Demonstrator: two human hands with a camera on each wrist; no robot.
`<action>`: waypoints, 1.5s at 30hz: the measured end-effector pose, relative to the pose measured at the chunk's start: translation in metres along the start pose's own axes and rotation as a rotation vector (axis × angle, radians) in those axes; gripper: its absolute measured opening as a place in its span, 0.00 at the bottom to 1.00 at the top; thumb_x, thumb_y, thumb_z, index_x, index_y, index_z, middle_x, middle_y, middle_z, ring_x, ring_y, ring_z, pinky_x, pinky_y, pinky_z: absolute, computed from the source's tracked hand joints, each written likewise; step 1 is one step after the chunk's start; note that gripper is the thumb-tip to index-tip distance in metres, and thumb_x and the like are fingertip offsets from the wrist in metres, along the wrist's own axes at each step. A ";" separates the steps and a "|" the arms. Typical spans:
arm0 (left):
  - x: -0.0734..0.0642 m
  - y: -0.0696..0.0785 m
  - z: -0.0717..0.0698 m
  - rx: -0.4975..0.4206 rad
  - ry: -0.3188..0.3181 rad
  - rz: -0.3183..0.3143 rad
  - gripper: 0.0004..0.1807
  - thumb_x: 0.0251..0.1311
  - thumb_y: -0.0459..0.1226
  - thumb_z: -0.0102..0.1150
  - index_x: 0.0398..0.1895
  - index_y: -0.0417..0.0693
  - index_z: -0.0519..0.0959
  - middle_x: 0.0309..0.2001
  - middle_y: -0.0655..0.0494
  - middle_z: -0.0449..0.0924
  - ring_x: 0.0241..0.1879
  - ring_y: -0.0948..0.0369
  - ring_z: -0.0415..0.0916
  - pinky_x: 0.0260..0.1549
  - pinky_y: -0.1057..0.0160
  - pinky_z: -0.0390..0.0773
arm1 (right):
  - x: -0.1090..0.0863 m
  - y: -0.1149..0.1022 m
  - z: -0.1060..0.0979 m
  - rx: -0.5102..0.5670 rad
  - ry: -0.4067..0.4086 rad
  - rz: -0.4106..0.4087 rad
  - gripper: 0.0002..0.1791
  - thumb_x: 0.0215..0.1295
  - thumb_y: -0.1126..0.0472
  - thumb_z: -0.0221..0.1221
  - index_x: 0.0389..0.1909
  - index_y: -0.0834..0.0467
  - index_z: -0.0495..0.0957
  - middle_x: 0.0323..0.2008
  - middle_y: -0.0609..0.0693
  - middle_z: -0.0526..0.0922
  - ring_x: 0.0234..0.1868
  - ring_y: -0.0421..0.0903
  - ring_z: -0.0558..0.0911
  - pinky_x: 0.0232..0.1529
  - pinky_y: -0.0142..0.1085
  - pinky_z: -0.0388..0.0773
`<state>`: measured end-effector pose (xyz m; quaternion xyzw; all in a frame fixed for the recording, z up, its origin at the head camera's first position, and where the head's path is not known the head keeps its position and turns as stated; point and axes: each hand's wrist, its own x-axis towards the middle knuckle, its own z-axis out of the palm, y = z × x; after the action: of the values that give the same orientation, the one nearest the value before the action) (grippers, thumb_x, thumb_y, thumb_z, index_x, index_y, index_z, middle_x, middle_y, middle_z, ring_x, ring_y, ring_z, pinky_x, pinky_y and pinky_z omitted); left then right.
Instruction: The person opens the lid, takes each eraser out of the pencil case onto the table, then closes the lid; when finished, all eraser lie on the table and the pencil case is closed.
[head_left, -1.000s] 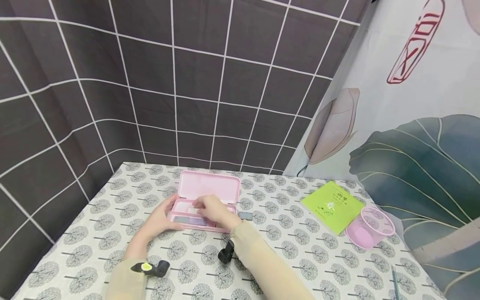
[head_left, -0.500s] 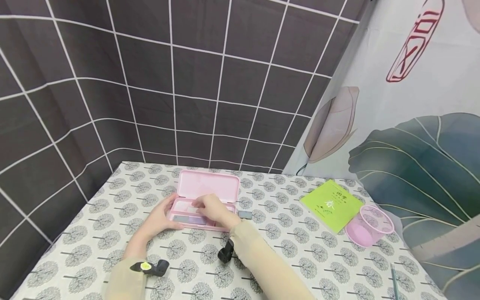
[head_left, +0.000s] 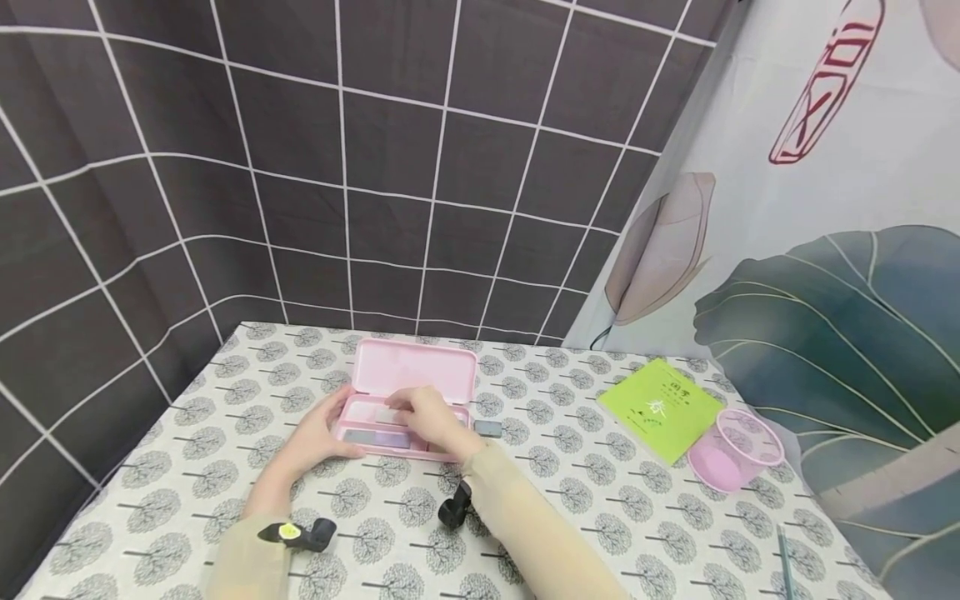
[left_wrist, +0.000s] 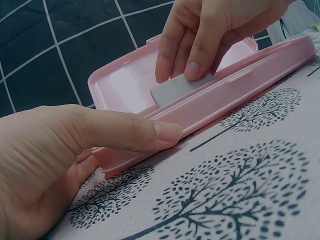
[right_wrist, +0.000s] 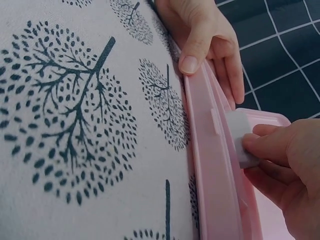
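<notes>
A pink pencil case (head_left: 415, 371) lies on the table with its lid raised at the back. My left hand (head_left: 318, 433) grips its left end, the thumb on the front wall and the other fingers round the far side. Over the tray, my right hand (head_left: 427, 415) pinches a white eraser (left_wrist: 175, 90) between thumb and fingers. The right wrist view shows the eraser tilted, close at the inner edge of the case. In the front compartment sits a grey and lilac block (head_left: 377, 437). My right hand hides part of the tray.
A grey block (head_left: 487, 428) lies just right of the case. Farther right are a green book (head_left: 660, 408) and a pink see-through cup (head_left: 735, 450) overlapping its corner. A thin blue-green pencil-like stick (head_left: 785, 562) lies near the front right. A dark gridded curtain (head_left: 390, 167) stands behind the table.
Both hands keep their places at the pencil case, the right one still pinching at the tray. The whole head view has shifted very slightly.
</notes>
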<state>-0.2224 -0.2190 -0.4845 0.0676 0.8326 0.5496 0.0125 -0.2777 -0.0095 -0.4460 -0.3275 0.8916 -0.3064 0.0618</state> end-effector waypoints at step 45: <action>0.002 -0.004 0.000 0.030 0.005 0.012 0.65 0.32 0.35 0.81 0.74 0.30 0.49 0.75 0.30 0.47 0.73 0.35 0.50 0.72 0.43 0.54 | -0.097 0.107 -0.089 0.096 0.120 0.122 0.16 0.61 0.68 0.60 0.50 0.63 0.81 0.45 0.56 0.86 0.46 0.50 0.84 0.54 0.45 0.83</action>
<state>-0.2252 -0.2198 -0.4881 0.0715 0.8404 0.5372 0.0064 -0.2882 0.1595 -0.4456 -0.2503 0.8963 -0.3637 0.0424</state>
